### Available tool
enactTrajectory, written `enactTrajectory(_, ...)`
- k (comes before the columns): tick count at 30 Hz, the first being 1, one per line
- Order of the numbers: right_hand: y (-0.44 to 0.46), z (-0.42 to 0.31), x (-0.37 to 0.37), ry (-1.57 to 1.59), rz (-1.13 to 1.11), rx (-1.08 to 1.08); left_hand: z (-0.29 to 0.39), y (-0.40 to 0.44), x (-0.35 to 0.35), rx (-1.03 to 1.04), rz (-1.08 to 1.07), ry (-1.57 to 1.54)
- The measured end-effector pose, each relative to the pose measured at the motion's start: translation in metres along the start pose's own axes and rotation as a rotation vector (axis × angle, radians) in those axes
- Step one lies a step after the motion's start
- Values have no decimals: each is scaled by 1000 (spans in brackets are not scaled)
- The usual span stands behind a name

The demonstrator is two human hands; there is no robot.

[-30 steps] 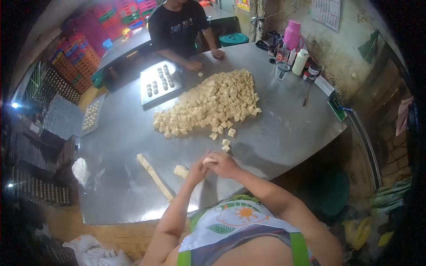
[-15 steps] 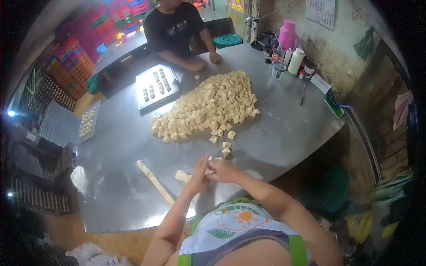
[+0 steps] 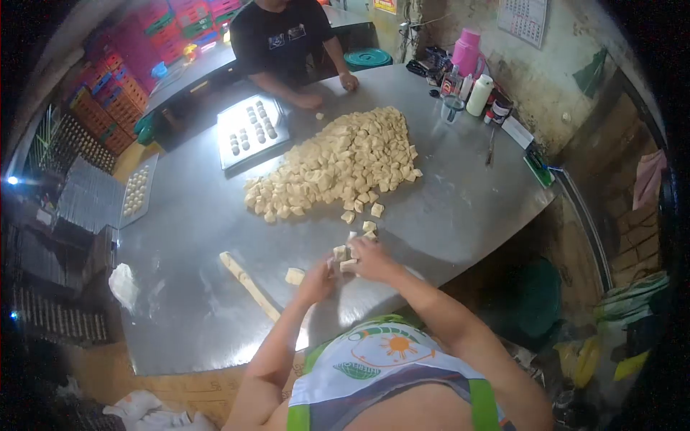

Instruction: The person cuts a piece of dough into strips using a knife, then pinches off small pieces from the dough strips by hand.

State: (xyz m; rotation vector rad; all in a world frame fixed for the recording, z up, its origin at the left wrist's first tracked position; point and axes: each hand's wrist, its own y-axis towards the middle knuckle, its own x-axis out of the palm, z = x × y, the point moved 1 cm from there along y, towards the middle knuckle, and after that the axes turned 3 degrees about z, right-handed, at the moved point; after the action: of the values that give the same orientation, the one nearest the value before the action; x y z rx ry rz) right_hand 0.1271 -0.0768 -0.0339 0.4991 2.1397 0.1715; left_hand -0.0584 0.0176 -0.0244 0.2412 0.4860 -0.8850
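Observation:
My left hand point(image 3: 318, 282) is low over the metal table, its fingers curled around a small bit of dough that is mostly hidden. Just to its right, my right hand point(image 3: 372, 260) reaches over small dough pieces, with a cut piece point(image 3: 348, 266) at its thumb. Another dough piece point(image 3: 341, 253) lies between the two hands. Left of my left hand rests a dough chunk point(image 3: 295, 276), and farther left a long dough strip point(image 3: 248, 285). Beyond my hands spreads a large pile of dough pieces point(image 3: 345, 158), with a few loose ones point(image 3: 369, 226) at its near side.
Across the table point(image 3: 445, 208) stands a person in a dark shirt point(image 3: 284, 43), hands on the edge. Near them is a tray of dark round pieces point(image 3: 251, 133). Bottles point(image 3: 480, 95) and a pink jug point(image 3: 466, 52) line the wall. White flour point(image 3: 123, 287) sits at the left edge.
My hands were pressed together and have now parted slightly, the right one moving forward and right. Dough pieces show between them. The dough strip stays in place.

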Motion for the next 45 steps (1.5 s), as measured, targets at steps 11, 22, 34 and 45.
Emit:
enactTrajectory(11, 6, -54, -68, 306, -1, -175, 32, 7, 17, 300, 10, 30)
enactTrajectory(22, 1, 22, -57, 16, -259, 461, 86, -5, 26, 186, -186, 78)
enactTrajectory(34, 8, -34, -24, 375, 100, -83, 9, 21, 37, -34, -31, -175)
enactTrajectory(45, 4, -20, -16, 208, 89, -17, 8, 13, 6, 19, -104, 60)
